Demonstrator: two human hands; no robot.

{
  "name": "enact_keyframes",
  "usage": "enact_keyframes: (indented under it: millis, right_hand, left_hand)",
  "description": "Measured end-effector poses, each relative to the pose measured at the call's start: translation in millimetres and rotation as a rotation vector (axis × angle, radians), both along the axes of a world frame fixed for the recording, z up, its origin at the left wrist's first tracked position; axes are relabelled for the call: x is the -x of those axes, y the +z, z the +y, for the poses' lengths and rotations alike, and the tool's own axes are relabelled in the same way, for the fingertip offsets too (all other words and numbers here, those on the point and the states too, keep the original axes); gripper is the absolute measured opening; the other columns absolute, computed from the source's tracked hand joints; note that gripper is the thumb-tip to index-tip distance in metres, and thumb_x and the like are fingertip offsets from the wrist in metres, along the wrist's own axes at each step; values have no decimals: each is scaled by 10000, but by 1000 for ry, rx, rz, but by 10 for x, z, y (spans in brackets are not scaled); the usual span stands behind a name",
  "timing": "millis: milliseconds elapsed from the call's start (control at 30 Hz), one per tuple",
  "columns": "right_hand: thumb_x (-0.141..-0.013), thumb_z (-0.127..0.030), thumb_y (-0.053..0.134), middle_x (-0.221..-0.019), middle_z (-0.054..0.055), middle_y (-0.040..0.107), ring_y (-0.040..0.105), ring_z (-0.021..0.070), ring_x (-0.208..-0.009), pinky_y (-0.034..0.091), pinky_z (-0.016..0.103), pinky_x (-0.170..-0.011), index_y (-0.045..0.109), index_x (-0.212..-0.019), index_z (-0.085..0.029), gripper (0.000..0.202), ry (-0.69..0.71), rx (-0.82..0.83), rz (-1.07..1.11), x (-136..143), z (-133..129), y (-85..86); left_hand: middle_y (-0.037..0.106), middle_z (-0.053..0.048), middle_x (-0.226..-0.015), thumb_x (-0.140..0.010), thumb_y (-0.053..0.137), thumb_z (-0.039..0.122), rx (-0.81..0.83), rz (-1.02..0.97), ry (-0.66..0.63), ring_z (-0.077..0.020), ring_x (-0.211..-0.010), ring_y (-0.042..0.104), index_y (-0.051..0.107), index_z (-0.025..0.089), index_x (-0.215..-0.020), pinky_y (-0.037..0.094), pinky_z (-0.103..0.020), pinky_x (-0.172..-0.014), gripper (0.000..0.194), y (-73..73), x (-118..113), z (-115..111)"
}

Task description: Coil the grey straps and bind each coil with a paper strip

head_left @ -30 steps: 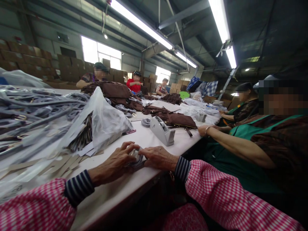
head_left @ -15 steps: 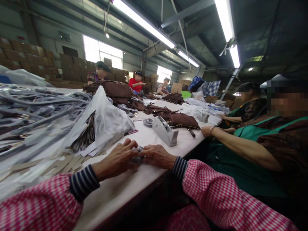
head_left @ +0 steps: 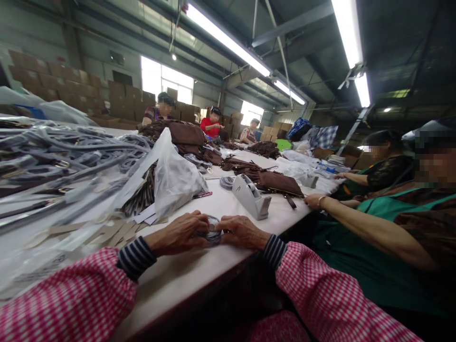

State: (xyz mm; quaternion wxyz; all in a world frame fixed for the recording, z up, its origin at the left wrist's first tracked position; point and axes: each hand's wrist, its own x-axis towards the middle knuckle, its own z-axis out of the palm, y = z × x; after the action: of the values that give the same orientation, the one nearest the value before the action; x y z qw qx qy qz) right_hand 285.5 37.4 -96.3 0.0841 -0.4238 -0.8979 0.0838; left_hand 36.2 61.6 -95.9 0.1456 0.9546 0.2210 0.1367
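Observation:
Between my hands, low on the white table (head_left: 178,280), is a coiled strap (head_left: 213,232) in greyish wrapping. My left hand (head_left: 182,232) closes on the coil's left side with bent fingers. From the right, my right hand (head_left: 242,232) grips the opposite side, its fingertips meeting the wrapping. Fingers hide part of the coil. Just beyond my right hand stands a white tape dispenser (head_left: 249,197), with another coiled grey strap (head_left: 227,182) beside it.
Grey-wrapped straps with buckles (head_left: 81,152) pile up at left. Nearer lie a clear plastic bag (head_left: 174,175) over dark strips and flat beige strips (head_left: 110,237). Brown bags (head_left: 278,183) lie farther along. At right sits a co-worker in a green apron (head_left: 374,247); others sit beyond.
The view has shifted, so the whole scene sits a little farther right and lower. My hands stay on the coil, which shows more between them now.

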Motion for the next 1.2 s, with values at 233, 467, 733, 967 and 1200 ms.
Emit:
enact_keyframes:
  millis: [233, 467, 733, 967, 1200]
  right_hand:
    - [-959, -340, 712, -915, 14, 700, 665, 182, -848, 409, 250, -729, 755, -1064, -212, 171, -44, -19, 35, 75, -41, -44]
    - [-951, -303, 705, -1041, 27, 703, 670, 204, -944, 439, 263, -798, 676, -1312, -284, 362, 42, -2, -11, -17, -58, 24]
    - [-906, -209, 734, -918, 13, 718, 681, 176, -858, 428, 242, -750, 764, -1027, -212, 125, -64, 10, 116, 113, -44, -77]
    - [-930, -204, 641, -919, 46, 736, 670, 213, -865, 441, 304, -783, 757, -1035, -223, 158, -44, 81, -63, 109, -114, 265]
    - [-978, -226, 622, -900, 21, 747, 663, 165, -806, 444, 272, -748, 753, -974, -195, 134, 72, -89, 229, 906, 134, 741]
  left_hand:
    - [719, -87, -1034, -967, 659, 442, -143, 6, 271, -297, -1016, 586, 707, 198, -1030, 384, -408, -830, 257, -191, -292, -165]
    - [732, -10, -983, -934, 715, 459, -96, -22, 46, -222, -969, 606, 704, 239, -913, 392, -321, -815, 222, -120, -78, 73]
    - [701, -88, -1050, -949, 632, 560, -175, 47, 213, -295, -998, 583, 670, 190, -1024, 395, -410, -825, 379, -164, -188, -160]
    - [696, -132, -1051, -953, 575, 388, -230, 8, 341, -313, -1030, 570, 662, 160, -1005, 414, -485, -851, 249, -418, -385, -235]
    - [675, -139, -1176, -913, 648, 327, -191, -115, 345, -321, -1148, 576, 666, 141, -1081, 461, -523, -960, 251, -511, -407, -248]
